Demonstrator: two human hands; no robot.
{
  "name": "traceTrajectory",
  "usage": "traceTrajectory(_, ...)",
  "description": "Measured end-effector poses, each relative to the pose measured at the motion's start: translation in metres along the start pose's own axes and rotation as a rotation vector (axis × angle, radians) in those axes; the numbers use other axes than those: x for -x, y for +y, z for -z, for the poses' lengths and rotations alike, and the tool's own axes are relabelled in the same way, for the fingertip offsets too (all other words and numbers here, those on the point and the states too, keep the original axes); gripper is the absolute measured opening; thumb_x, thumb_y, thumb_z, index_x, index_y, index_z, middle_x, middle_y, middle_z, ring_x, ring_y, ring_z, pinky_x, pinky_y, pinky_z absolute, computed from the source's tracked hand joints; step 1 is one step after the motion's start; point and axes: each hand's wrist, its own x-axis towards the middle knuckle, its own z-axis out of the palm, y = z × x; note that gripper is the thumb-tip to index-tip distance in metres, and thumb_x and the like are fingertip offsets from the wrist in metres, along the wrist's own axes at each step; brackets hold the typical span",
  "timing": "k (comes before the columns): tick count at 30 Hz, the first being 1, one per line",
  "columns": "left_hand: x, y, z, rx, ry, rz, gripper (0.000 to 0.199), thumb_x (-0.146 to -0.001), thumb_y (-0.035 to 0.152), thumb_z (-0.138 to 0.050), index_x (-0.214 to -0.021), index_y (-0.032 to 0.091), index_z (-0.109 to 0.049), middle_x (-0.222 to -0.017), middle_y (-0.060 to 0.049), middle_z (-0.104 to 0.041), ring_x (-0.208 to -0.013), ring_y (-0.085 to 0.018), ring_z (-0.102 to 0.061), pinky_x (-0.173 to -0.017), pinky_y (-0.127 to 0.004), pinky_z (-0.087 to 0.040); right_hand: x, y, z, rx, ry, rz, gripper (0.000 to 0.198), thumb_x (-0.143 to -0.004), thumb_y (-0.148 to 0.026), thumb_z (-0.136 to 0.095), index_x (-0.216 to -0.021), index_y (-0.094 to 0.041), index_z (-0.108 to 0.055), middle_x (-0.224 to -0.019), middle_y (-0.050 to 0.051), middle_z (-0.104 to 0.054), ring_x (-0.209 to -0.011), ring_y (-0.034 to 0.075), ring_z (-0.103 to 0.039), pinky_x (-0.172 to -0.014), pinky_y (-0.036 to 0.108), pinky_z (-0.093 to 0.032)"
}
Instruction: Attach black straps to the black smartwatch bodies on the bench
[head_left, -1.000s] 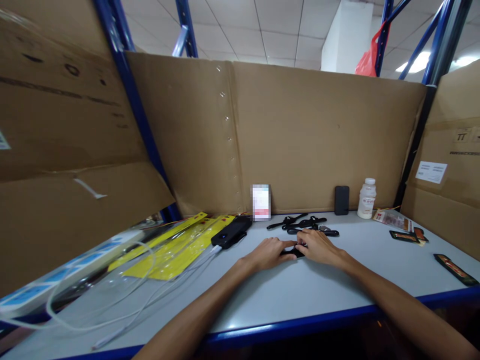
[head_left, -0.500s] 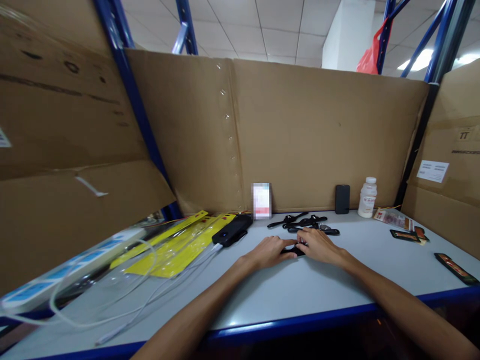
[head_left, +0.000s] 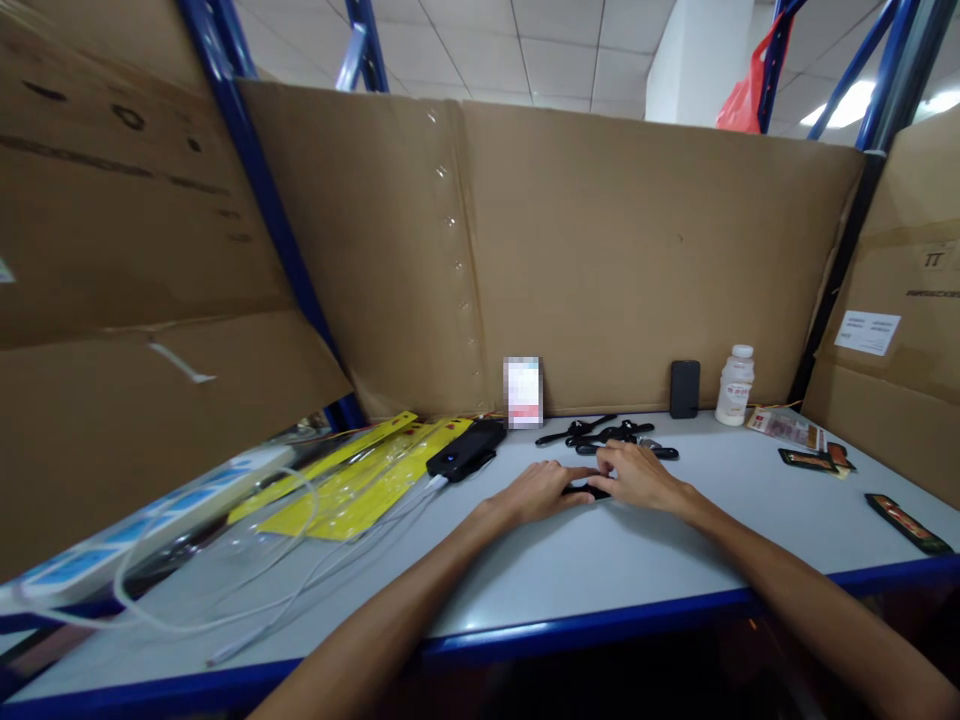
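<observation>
Both of my hands meet over one slim black tool [head_left: 598, 491], shaped like a spokeshave, low over the grey table. My left hand [head_left: 536, 490] is closed on its left part, with the index finger reaching along the top and the thumb below. From the other side my right hand [head_left: 637, 476] pinches it near the middle with bent fingers. The fingers cover most of the tool. Just behind lie similar black two-handled tools [head_left: 576, 430], and another one [head_left: 660, 453] is partly hidden by my right hand.
Yellow blister packs [head_left: 367, 490], a black device [head_left: 465, 450] with a white cable, and a power strip [head_left: 142, 525] lie left. A lit phone [head_left: 523, 393], a dark phone [head_left: 684, 390] and a bottle [head_left: 735, 387] stand at the back. Dark packets [head_left: 907, 523] lie right. Cardboard [head_left: 585, 250] walls the table.
The view has tilted slightly, so the scene sits a little higher. My hands stay on the black tool, with the fingers shifted slightly; the tool looks more covered.
</observation>
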Motion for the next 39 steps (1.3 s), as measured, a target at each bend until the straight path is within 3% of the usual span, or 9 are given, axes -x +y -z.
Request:
traceTrajectory(4, 0.001, 0.001, 0.002, -0.003, -0.008, 0.01, 0.053, -0.101, 0.058, -0.048, -0.142, 0.028, -0.06, -0.086, -0.008, -0.077, -0.086, -0.029, -0.074, -0.074, -0.031, -0.049, 0.0, -0.002, 0.003, 0.109, -0.053, -0.079, 0.029, -0.095, -0.048, -0.063, -0.095, -0.019, -0.07, -0.098, 0.007, -0.073, -0.088, 0.022, -0.066, -0.07, 0.029, -0.036)
traceTrajectory(9, 0.0, 0.0, 0.001, 0.004, -0.012, -0.004, 0.053, -0.101, 0.058, -0.048, -0.139, 0.025, -0.063, -0.083, -0.009, -0.076, -0.082, -0.03, -0.073, -0.073, -0.031, -0.049, 0.001, 0.002, 0.003, 0.065, -0.061, 0.037, 0.014, -0.094, -0.026, -0.061, -0.102, -0.02, -0.072, -0.104, 0.007, -0.073, -0.092, 0.02, -0.066, -0.07, 0.026, -0.035)
traceTrajectory(13, -0.001, -0.002, -0.001, 0.004, -0.002, -0.014, 0.054, -0.101, 0.061, -0.046, -0.132, 0.023, -0.067, -0.082, -0.01, -0.076, -0.081, -0.03, -0.073, -0.072, -0.03, -0.048, 0.002, 0.002, 0.003, 0.011, -0.058, 0.132, 0.027, -0.092, -0.011, -0.054, -0.106, -0.023, -0.074, -0.106, 0.005, -0.071, -0.09, 0.017, -0.064, -0.073, 0.026, -0.036)
traceTrajectory(17, -0.001, -0.002, 0.0, -0.02, -0.012, -0.007, 0.053, -0.101, 0.059, -0.046, -0.134, 0.022, -0.066, -0.085, -0.01, -0.077, -0.082, -0.029, -0.073, -0.072, -0.03, -0.048, 0.002, -0.003, 0.004, 0.008, -0.04, 0.043, 0.017, -0.094, -0.028, -0.062, -0.105, -0.021, -0.072, -0.105, 0.006, -0.073, -0.093, 0.02, -0.065, -0.073, 0.026, -0.037)
traceTrajectory(21, 0.0, -0.001, 0.001, -0.007, -0.012, -0.008, 0.053, -0.102, 0.059, -0.047, -0.141, 0.026, -0.061, -0.09, -0.009, -0.078, -0.083, -0.028, -0.074, -0.073, -0.03, -0.048, 0.002, -0.009, 0.006, 0.104, -0.061, -0.046, 0.027, -0.093, -0.045, -0.065, -0.102, -0.019, -0.07, -0.104, 0.009, -0.075, -0.093, 0.024, -0.068, -0.072, 0.028, -0.038)
traceTrajectory(28, 0.0, -0.002, 0.0, 0.011, -0.008, 0.006, 0.056, -0.101, 0.061, -0.046, -0.143, 0.027, -0.06, -0.086, -0.009, -0.077, -0.081, -0.029, -0.073, -0.075, -0.031, -0.049, 0.003, -0.013, 0.007, 0.158, -0.075, -0.084, 0.03, -0.097, -0.046, -0.058, -0.102, -0.02, -0.071, -0.104, 0.011, -0.076, -0.093, 0.025, -0.07, -0.074, 0.029, -0.041)
traceTrajectory(35, 0.001, 0.001, 0.002, -0.013, -0.025, 0.025, 0.051, -0.101, 0.057, -0.049, -0.139, 0.026, -0.063, -0.082, -0.009, -0.076, -0.082, -0.029, -0.073, -0.074, -0.03, -0.048, 0.002, -0.014, 0.0, 0.209, -0.058, -0.194, 0.053, -0.101, -0.059, -0.046, -0.097, -0.017, -0.077, -0.095, 0.015, -0.076, -0.092, 0.028, -0.071, -0.079, 0.033, -0.046)
traceTrajectory(39, 0.0, 0.002, 0.002, -0.003, -0.014, 0.019, 0.052, -0.101, 0.056, -0.049, -0.141, 0.025, -0.062, -0.083, -0.009, -0.076, -0.082, -0.03, -0.073, -0.074, -0.031, -0.049, 0.001, -0.015, -0.002, 0.2, -0.064, -0.193, 0.049, -0.101, -0.054, -0.047, -0.097, -0.017, -0.079, -0.096, 0.016, -0.077, -0.092, 0.029, -0.071, -0.078, 0.034, -0.047)
